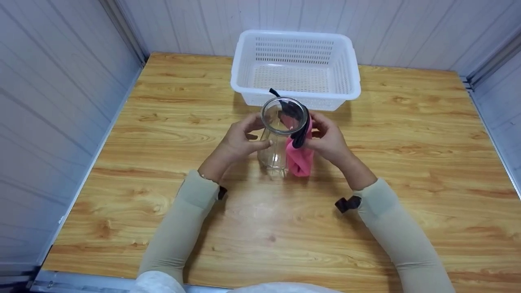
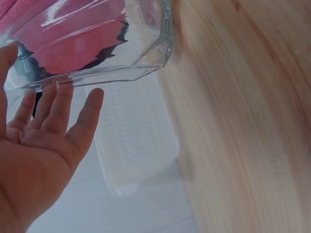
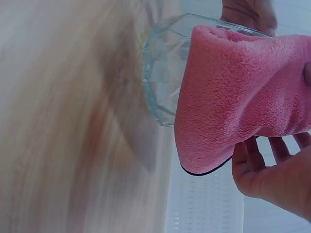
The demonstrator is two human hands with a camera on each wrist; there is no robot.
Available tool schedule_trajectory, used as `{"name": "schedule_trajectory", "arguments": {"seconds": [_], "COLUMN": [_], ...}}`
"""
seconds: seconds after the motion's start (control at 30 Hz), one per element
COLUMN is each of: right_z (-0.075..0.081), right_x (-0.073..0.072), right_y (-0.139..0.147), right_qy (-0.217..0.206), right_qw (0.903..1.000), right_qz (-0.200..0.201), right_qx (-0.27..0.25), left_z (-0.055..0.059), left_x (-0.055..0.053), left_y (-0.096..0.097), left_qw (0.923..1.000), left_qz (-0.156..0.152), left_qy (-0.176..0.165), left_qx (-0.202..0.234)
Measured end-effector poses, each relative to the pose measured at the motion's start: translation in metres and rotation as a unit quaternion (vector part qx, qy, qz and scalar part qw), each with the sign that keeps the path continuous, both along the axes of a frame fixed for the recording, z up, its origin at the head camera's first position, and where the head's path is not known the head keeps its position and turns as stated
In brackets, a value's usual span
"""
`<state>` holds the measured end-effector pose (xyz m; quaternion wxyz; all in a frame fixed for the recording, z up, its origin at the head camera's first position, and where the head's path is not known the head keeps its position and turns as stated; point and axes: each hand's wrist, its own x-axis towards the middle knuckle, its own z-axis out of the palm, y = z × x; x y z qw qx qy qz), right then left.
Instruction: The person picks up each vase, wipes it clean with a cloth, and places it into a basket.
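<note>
A clear glass jar (image 1: 273,156) with a round open mouth stands upright between both hands; whether its base touches the table cannot be told. My left hand (image 1: 238,138) grips the jar's left side, thumb in front and fingers round the far side. Opposite it, my right hand (image 1: 331,140) holds a pink cloth (image 1: 300,160) with dark edging against the jar's right side. A dark end of the cloth shows by the jar's rim. In the right wrist view, the folded fluffy cloth (image 3: 228,92) covers much of the glass. Through the jar (image 2: 146,63), pink shows in the left wrist view.
Behind the jar, a white plastic basket (image 1: 295,93) with slotted walls stands near the back panel. The wood-grain table (image 1: 260,228) spreads around both arms. Pale panels (image 1: 69,81) close off the left, back and right sides.
</note>
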<state>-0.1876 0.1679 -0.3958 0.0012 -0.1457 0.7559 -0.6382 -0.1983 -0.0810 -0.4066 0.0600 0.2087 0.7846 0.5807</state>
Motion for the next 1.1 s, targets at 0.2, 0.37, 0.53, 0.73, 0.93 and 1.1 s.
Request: {"name": "schedule_trajectory", "arguments": {"seconds": [0.2,0.37,0.53,0.73,0.93,1.1], "right_z": [0.004,0.013,0.021,0.002,-0.028,-0.024], "right_x": [-0.005,0.001,0.011,0.007,-0.004,-0.003], "right_y": [0.0,-0.005,-0.009,-0.004,0.006,0.006], "right_qy": [-0.026,-0.058,-0.067,-0.077,-0.077,-0.071], "right_qw": [0.9985,0.9944,0.9896,0.9862,0.9851,0.9847], "right_qz": [0.035,0.05,0.056,0.07,0.069,0.058], "right_qx": [0.032,0.073,0.114,0.129,0.138,0.148], "left_z": [0.001,0.001,-0.001,0.0,0.001,0.002], "left_x": [0.001,0.002,0.002,0.003,0.004,0.005], "left_y": [-0.001,-0.001,0.0,0.0,0.0,0.002], "left_qw": [0.9998,0.9999,1.0,0.9998,0.9992,0.9991], "left_qz": [0.003,0.002,-0.005,-0.001,-0.009,-0.009], "left_qy": [-0.019,-0.011,0.002,0.009,0.013,0.011], "left_qx": [-0.004,-0.009,-0.004,-0.018,-0.038,-0.041]}}
